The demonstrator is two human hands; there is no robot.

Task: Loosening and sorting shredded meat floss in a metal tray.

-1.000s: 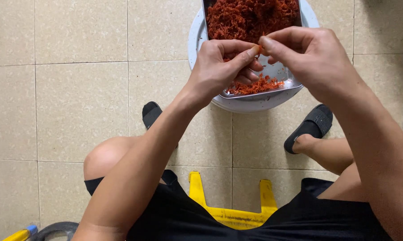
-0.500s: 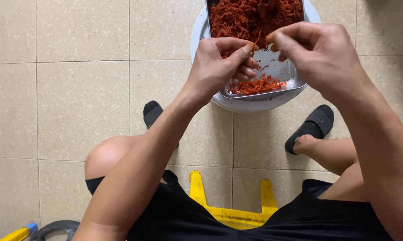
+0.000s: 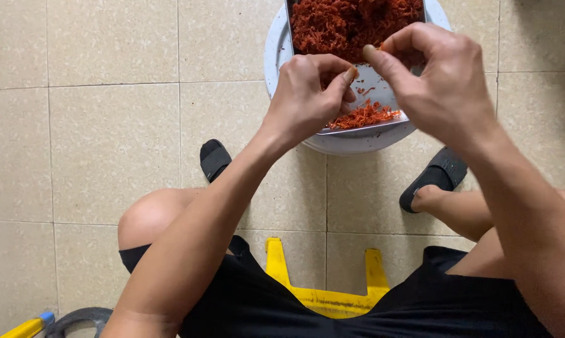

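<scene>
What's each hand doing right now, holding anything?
Left hand: fingers curled shut in a pinch; what it holds cannot be told.
Right hand: fingertips pinched together over the metal tray; contents cannot be told.

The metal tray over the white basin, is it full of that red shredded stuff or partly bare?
Partly bare. In the metal tray, red shreds fill the far part, a small heap lies at the near edge, and bare metal shows between.

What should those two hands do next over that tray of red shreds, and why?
Probably lower the left hand to drop its pinch onto the small orange-red pile at the metal tray's near edge. The right hand hovers beside it, and the big dark-red heap lies farther back.
</scene>
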